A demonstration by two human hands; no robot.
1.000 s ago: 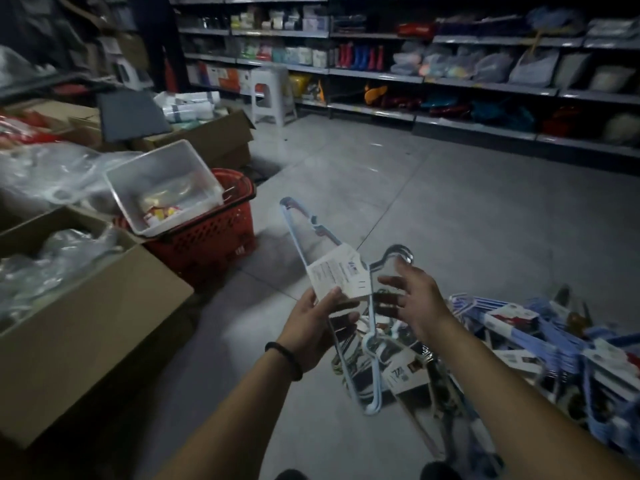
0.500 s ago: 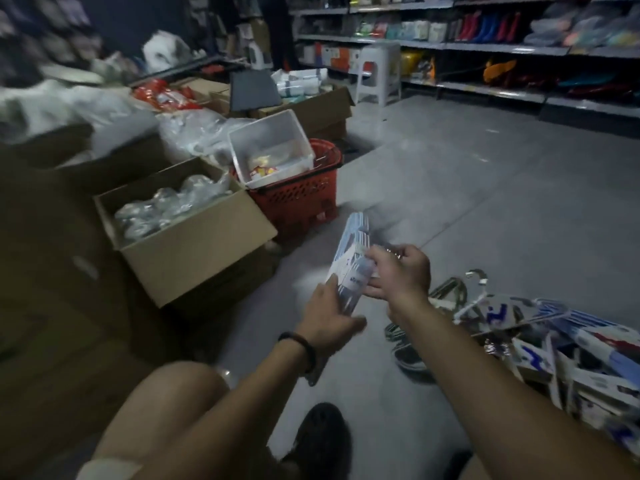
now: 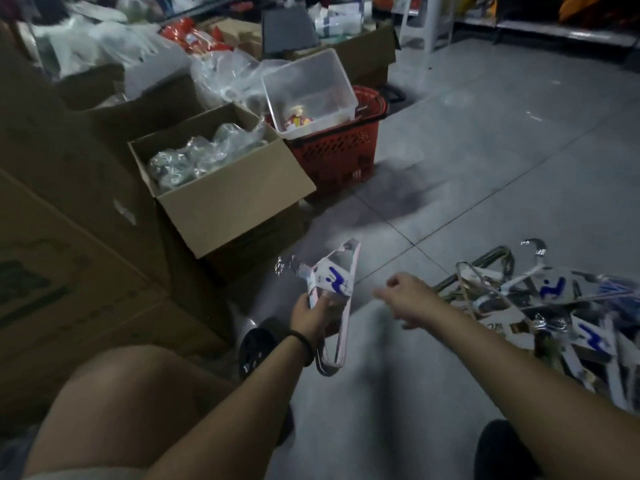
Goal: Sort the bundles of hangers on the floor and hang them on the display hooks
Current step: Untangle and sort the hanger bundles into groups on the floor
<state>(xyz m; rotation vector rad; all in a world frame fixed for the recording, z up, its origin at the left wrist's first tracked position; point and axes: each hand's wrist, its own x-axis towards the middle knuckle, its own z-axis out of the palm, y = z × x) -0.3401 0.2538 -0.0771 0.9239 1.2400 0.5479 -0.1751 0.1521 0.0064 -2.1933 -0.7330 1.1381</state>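
Subject item: one bundle of hangers (image 3: 334, 282), banded by a white card with a blue mark, was off the floor (image 3: 485, 168) and in front of the person's left knee. Its long axis ran from low and near the person up and away, tilted slightly right. The metal hooks projected left at the upper end.

The left hand (image 3: 310, 315) gripped the bundle from below at the card, its fingers (image 3: 323, 304) curled round the near edge. The right hand (image 3: 407, 292) was just right of the bundle and not touching it. It was blurred, its fingers loosely bent, and it held nothing visible.

The remaining pile of bundles (image 3: 554, 306) lay on the floor further right, nearer the right hand than the left.

A cardboard box (image 3: 235, 209) and a red basket (image 3: 336, 157) stood beyond on the left. No display hooks were in view.

Assessment: hanging would require the hook end to lead, so the left hand governed the next move.
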